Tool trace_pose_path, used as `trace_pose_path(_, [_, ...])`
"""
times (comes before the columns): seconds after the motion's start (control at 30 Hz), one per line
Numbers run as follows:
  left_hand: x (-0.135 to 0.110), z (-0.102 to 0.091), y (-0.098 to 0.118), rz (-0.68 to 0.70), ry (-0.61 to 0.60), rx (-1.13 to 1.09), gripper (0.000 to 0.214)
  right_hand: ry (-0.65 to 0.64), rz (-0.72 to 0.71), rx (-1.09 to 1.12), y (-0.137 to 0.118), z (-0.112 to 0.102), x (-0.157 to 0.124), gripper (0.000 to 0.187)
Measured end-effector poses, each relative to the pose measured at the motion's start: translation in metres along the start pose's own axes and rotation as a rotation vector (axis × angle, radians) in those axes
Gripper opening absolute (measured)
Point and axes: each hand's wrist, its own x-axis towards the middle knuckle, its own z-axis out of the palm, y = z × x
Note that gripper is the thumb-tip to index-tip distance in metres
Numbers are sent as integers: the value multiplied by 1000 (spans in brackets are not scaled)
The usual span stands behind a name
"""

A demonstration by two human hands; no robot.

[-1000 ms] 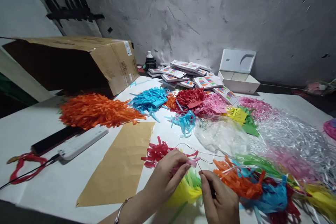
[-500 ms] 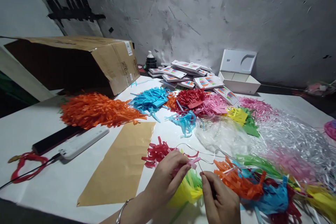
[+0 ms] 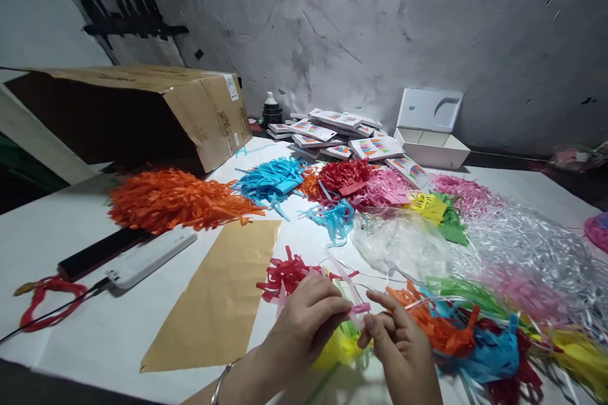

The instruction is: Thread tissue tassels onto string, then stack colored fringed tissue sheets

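Note:
My left hand point(image 3: 306, 323), with a metal bangle at the wrist, is closed on a pink tissue-paper tassel point(image 3: 361, 307). The tassel's tip sticks out past my fingertips, and a pale pink strip runs beside it. Just right of the tip is my right hand point(image 3: 401, 345); its index finger is raised while the thumb and other fingers are bent together. What they grip, if anything, is too small to make out. Below and between my hands lies a yellow tassel point(image 3: 332, 354), partly hidden. A dark red tassel point(image 3: 287, 272) shows beyond my left hand.
At right lie orange point(image 3: 441, 326) and blue tassels point(image 3: 494, 351) on white ribbon. Behind are a clear plastic bag point(image 3: 401, 243), silver shreds point(image 3: 536, 240) and stacked printed packs point(image 3: 332, 123). Brown paper point(image 3: 213, 304), a white power strip point(image 3: 154, 256) and a cardboard box point(image 3: 223, 117) are left.
My right hand has opened from a tight pinch on a thin string, raising its index finger. My left hand has shifted slightly right, still holding the pink tassel.

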Motion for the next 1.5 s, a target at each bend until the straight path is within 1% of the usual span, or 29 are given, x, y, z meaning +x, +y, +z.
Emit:
trace_pose_path(0.07, [2,-2,1,49,-29,59,17,-65,88,139,3,2,3,50])
trace_pose_path(0.1, [3,-3,2,73,-45,87,17,-102,115,178,5,3,5,48])
trace_pose_path(0.13, [3,-3,2,92,-57,111,17,-138,115,186,8,4,7,45])
trace_pose_path(0.2, [2,1,4,112,-71,139,19,-136,10,130,13,4,12,39])
trace_pose_path(0.23, [0,5,5,115,-77,141,19,-79,-78,94,16,3,16,36])
trace_pose_path(0.3, [-5,14,10,92,-118,122,19,141,-230,111,19,-4,23,30])
trace_pose_path(0.37, [-12,22,16,61,-247,47,14,394,-284,300,18,-19,31,25])
trace_pose_path(0.43, [-16,23,20,26,-407,-80,12,532,-291,518,12,-39,38,24])
trace_pose_path(0.47, [-16,21,20,-8,-448,-137,14,570,-311,584,7,-49,40,23])
trace_pose_path(0.5, [-16,17,17,-58,-437,-167,16,606,-346,611,1,-59,41,22])
trace_pose_path(0.53, [-15,12,11,-116,-390,-160,20,647,-386,606,-4,-68,41,19])
trace_pose_path(0.6, [-13,3,-5,-226,-302,-33,29,722,-459,554,-14,-78,38,14])
trace_pose_path(0.63, [-12,1,-15,-271,-305,49,32,740,-475,530,-17,-79,35,12])
trace_pose_path(0.7, [-14,2,-35,-341,-399,162,34,726,-458,500,-18,-76,31,12])
trace_pose_path(0.73, [-16,4,-44,-377,-447,183,30,712,-443,495,-17,-73,29,13])
trace_pose_path(0.77, [-17,6,-52,-418,-467,189,22,701,-429,491,-15,-70,28,13])
trace_pose_path(0.8, [-18,6,-58,-456,-454,190,14,697,-419,486,-12,-69,28,14])
trace_pose_path(0.83, [-18,3,-62,-496,-411,198,13,697,-413,476,-9,-69,28,15])
trace_pose_path(0.93, [-9,-19,-66,-612,-186,255,19,716,-395,436,4,-76,33,17])
trace_pose_path(1.0, [1,-36,-62,-686,9,203,28,711,-355,404,14,-81,36,20])
trace_pose_path(1.07, [9,-43,-53,-763,218,-39,34,698,-317,331,22,-78,37,26])
trace_pose_path(1.1, [11,-42,-47,-796,306,-208,38,678,-303,261,24,-73,35,29])
trace_pose_path(1.13, [13,-37,-41,-825,368,-379,40,655,-301,164,25,-65,32,31])
trace_pose_path(1.17, [14,-30,-35,-849,395,-527,40,627,-314,47,26,-55,27,33])
trace_pose_path(1.23, [13,-13,-23,-886,372,-703,36,516,-389,-192,24,-32,17,32])
trace_pose_path(1.33, [8,11,-9,-915,310,-817,34,313,-628,-428,20,-3,5,30])
trace_pose_path(1.4, [4,21,-3,-921,284,-871,36,199,-772,-479,20,7,3,27])
trace_pose_path(1.43, [2,23,-1,-928,275,-900,38,161,-809,-482,21,9,4,26])
trace_pose_path(1.5, [-2,25,0,-940,240,-942,39,119,-809,-464,21,10,7,23])
